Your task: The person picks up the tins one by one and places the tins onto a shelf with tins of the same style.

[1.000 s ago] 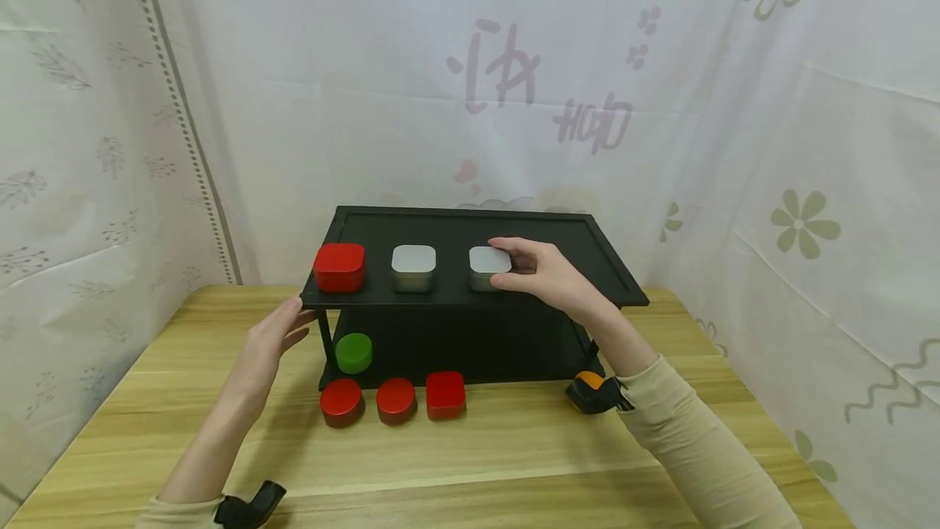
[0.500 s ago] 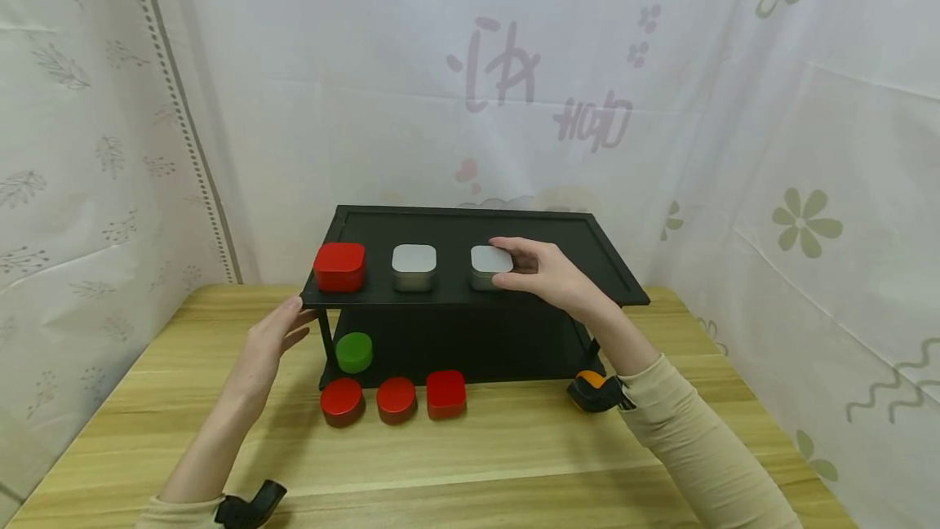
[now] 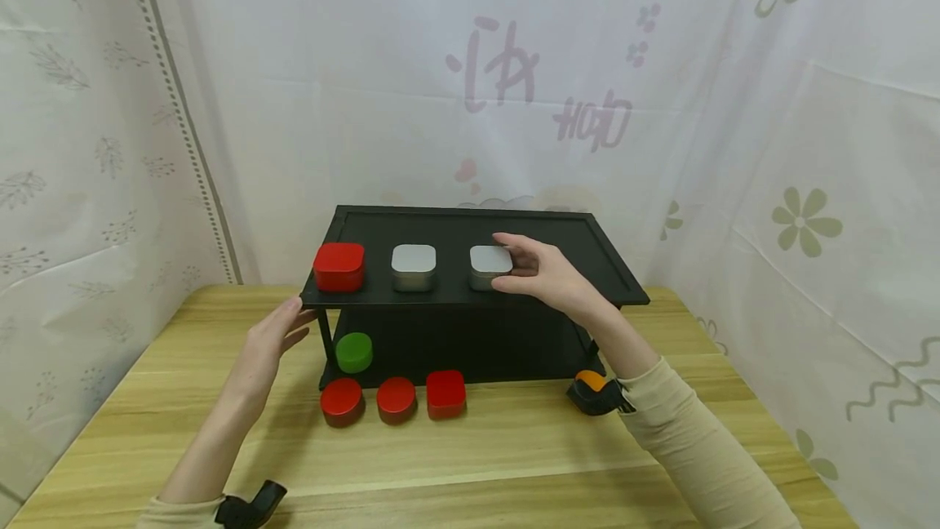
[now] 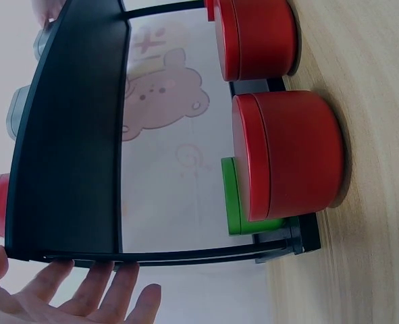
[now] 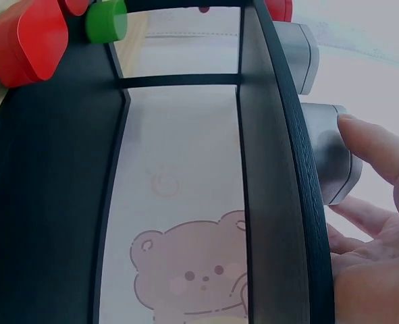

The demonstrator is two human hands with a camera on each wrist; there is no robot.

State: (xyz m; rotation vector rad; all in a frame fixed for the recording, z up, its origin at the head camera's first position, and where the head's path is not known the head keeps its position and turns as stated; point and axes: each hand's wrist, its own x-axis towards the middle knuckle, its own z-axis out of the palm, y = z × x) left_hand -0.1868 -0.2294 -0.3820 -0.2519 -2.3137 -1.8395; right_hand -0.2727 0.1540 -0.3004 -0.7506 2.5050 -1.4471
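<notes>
My right hand [image 3: 554,274] is at the right-hand silver square tin [image 3: 489,268] on the top board of a black two-tier shelf [image 3: 470,227]. Thumb and fingers stand spread around the tin's right side; in the right wrist view the thumb overlaps the tin's lid edge. Another silver square tin [image 3: 414,269] and a red square tin [image 3: 339,268] stand to its left, in a row along the front edge. My left hand [image 3: 270,341] rests with extended fingers against the shelf's left end, its fingertips right at the top board's edge in the left wrist view.
On the lower tier at left stands a green round tin [image 3: 354,353]. Before the shelf, on the wooden table [image 3: 441,472], are two red round tins [image 3: 342,402] [image 3: 396,400] and a red square tin [image 3: 445,394]. A patterned white curtain [image 3: 411,104] hangs behind.
The right hand's fingers and thumb have spread slightly apart around the right-hand silver tin, which stays in place. The left hand has not visibly moved.
</notes>
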